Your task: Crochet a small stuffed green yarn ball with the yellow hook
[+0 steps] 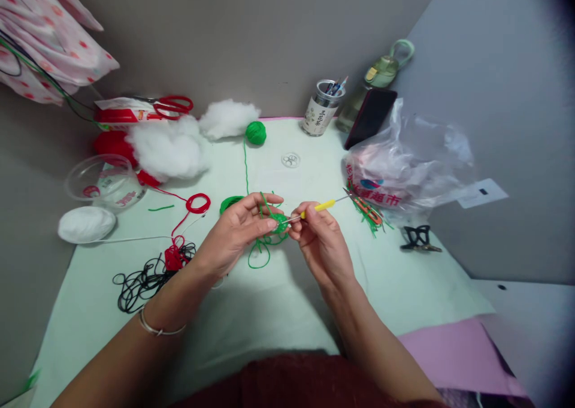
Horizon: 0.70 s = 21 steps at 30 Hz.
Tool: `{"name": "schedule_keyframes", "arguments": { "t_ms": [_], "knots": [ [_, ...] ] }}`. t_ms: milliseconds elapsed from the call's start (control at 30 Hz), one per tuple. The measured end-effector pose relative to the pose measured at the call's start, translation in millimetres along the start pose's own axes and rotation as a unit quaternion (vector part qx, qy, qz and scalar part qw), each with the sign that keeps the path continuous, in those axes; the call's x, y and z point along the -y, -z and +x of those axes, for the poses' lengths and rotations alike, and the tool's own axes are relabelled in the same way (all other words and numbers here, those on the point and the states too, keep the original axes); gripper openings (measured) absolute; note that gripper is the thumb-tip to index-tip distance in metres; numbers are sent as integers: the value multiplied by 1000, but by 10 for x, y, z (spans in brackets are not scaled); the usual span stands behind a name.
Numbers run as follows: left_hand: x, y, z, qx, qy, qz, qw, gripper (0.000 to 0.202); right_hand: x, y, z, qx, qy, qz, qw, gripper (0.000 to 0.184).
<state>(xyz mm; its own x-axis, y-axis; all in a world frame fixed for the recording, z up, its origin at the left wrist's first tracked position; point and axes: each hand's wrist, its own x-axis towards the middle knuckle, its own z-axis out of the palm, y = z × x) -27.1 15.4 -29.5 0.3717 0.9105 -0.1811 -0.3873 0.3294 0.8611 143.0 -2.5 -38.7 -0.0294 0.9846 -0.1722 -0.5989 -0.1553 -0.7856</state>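
Note:
Between thumb and fingers, my left hand point(242, 225) pinches a small piece of green crochet work point(281, 222). A yellow-handled crochet hook point(318, 208) is gripped in my right hand point(321, 240), its metal tip at the green piece. Loops of green yarn point(259, 258) hang below my left fingers. Behind that hand, partly hidden, lies more coiled green yarn point(231, 204). A strand leads back to a green yarn ball point(256, 133) at the rear of the table.
Left of my hands lie black cord point(139, 285), red yarn point(197, 203), a white yarn ball point(87, 224) and stuffing point(168, 147). Red-handled scissors point(173, 105) rest behind. On the right are a plastic bag point(413, 162), orange snips point(366, 209), a black clip point(418, 238) and a phone point(372, 119).

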Motion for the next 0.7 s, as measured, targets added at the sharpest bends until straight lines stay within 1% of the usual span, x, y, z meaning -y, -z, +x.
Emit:
{"name": "schedule_keyframes", "arguments": {
  "t_ms": [100, 233, 433, 600, 700],
  "knots": [
    [35, 9, 16, 2, -20, 18, 1000, 35, -15, -22, -20, -11, 11, -24, 1000, 27],
    [71, 28, 39, 2, -33, 56, 998, 38, -24, -28, -30, -15, -8, -42, 999, 30],
    [121, 93, 98, 13, 5, 98, 995, 43, -40, -9, -32, -18, -67, -47, 996, 32],
    [177, 158, 153, 10, 21, 91, 996, 48, -75, -9, -24, -22, -80, -51, 995, 31],
    [153, 168, 156, 6, 33, 71, 997, 47, -75, -20, -14, -14, -82, -45, 995, 30]
  ]
}}
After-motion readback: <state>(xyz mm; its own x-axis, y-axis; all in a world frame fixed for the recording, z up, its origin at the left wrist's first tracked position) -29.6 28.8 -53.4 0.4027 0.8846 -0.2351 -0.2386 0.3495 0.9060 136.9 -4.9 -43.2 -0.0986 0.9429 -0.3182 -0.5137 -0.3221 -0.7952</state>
